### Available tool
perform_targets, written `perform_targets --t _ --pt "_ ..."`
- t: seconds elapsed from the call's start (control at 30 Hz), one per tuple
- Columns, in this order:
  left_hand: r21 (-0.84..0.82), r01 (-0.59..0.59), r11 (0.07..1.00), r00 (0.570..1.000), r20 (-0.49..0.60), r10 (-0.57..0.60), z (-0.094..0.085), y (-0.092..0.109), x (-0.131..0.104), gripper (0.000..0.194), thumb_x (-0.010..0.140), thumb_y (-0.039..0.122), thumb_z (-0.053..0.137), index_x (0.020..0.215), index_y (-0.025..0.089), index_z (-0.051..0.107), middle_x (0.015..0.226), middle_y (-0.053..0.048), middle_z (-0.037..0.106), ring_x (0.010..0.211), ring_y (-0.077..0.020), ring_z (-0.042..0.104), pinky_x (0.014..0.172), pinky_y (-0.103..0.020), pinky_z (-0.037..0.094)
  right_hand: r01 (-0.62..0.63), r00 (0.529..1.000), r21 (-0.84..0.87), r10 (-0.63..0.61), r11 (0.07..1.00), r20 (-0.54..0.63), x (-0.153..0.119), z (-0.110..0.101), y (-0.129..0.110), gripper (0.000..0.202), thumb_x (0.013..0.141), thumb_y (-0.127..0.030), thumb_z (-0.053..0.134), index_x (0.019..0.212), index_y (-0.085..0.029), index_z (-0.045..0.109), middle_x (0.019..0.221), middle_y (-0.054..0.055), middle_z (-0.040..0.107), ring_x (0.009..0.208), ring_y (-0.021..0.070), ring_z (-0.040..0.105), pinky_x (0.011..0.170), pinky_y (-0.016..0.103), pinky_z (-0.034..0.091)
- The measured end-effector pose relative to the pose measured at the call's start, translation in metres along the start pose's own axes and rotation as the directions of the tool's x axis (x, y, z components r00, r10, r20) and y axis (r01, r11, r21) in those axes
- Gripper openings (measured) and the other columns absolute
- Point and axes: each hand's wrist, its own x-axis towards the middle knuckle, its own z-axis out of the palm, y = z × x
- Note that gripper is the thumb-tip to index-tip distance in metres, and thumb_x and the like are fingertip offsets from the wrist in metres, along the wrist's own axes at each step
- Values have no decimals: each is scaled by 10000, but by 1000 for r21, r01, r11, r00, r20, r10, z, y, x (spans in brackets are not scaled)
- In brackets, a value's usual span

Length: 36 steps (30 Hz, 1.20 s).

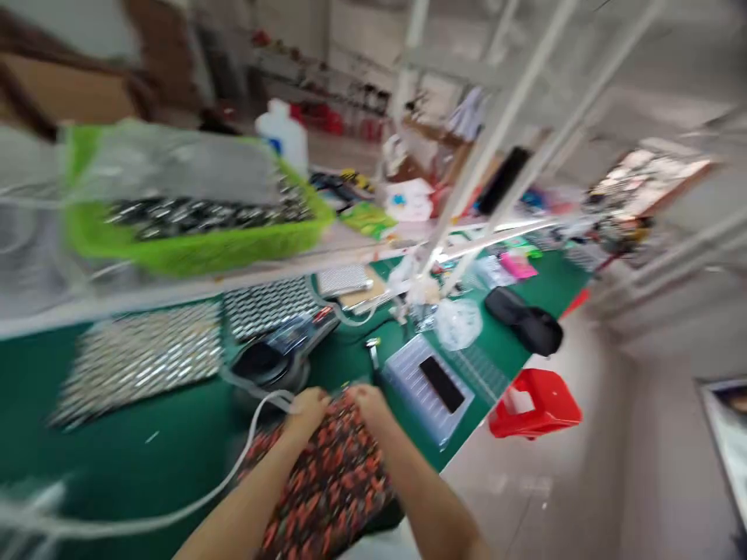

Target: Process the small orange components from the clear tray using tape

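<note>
Red-and-black, the mottled rectangular panel (330,478) is gripped at its far edge by my bare left hand (309,408) and right hand (369,404), spaced presumably to steady it.

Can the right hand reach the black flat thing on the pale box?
Probably yes: the black flat thing lies uncovered on the pale box, near the right hand. But that hand seems busy at the edge of the red-and-black panel.

A rough, knobbly surface is shown by the red-and-black panel (338,474) — to its right, smooth translucent plastic by the flat case (410,381), glossy plastic by the red stool (552,400).
</note>
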Motion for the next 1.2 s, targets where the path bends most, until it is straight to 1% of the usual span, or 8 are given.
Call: perform_targets --t 0.1,0.2,0.37,0.5,0.73,0.83,1.0,1.2 --pt "81 55 995 997 48 -59 19 -45 29 314 896 316 541 1163 151 563 1172 -100 586 987 -207 602 845 -409 514 -61 993 115 49 991 110 22 -5 29 284 906 -341 544 1100 -136 575 1062 69 610 887 178 614 764 365 526" --pt "102 33 994 999 37 -37 31 -71 40 141 848 235 582 911 136 661 1015 -112 646 955 -237 615 810 -349 496 -75 990 224 47 972 131 27 -12 44 283 818 -422 631 801 -140 619 750 0 611 656 118 558 633 256 448" --pt "66 -20 998 1000 -1 20 35 -74 40 119 792 137 516 800 155 633 890 -125 645 764 -245 631 621 -321 465 -88 989 346 41 934 141 8 -23 35 291 713 -430 724 708 -157 622 679 1 607 652 124 546 590 239 375" --pt "-33 -94 995 995 -21 93 26 -66 33 116 778 168 538 851 156 628 899 -118 639 793 -244 631 669 -330 480 -124 982 408 52 905 182 -8 -21 22 256 737 -395 719 789 -156 644 718 15 621 665 123 556 607 240 398" --pt "-318 -349 881 933 -27 360 -15 -42 -39 290 867 285 490 1102 203 638 1112 -58 680 1003 -179 630 880 -275 491 -282 930 542 86 792 358 -60 2 -12 178 799 -313 680 803 -141 634 716 8 590 629 90 526 565 208 410" --pt "-558 -379 738 897 -25 441 -38 -41 -79 306 869 328 511 1104 201 659 1134 -60 689 1059 -204 622 939 -313 480 -366 899 549 131 752 419 -81 15 -23 159 792 -289 688 809 -140 637 703 4 588 606 85 517 534 198 393" --pt "-731 -277 624 937 -61 345 -59 -53 -122 306 819 347 597 1065 186 682 1114 -76 699 1064 -234 625 957 -359 481 -382 879 493 142 782 456 -103 35 -32 166 773 -298 696 777 -148 627 699 0 565 588 86 477 497 198 355" --pt "-742 -237 627 967 -114 230 -61 -72 -148 287 757 337 670 990 172 695 1032 -86 717 993 -239 649 884 -346 519 -355 882 411 155 840 445 -124 51 -34 205 748 -329 712 737 -155 604 673 -7 526 565 85 440 475 200 323"
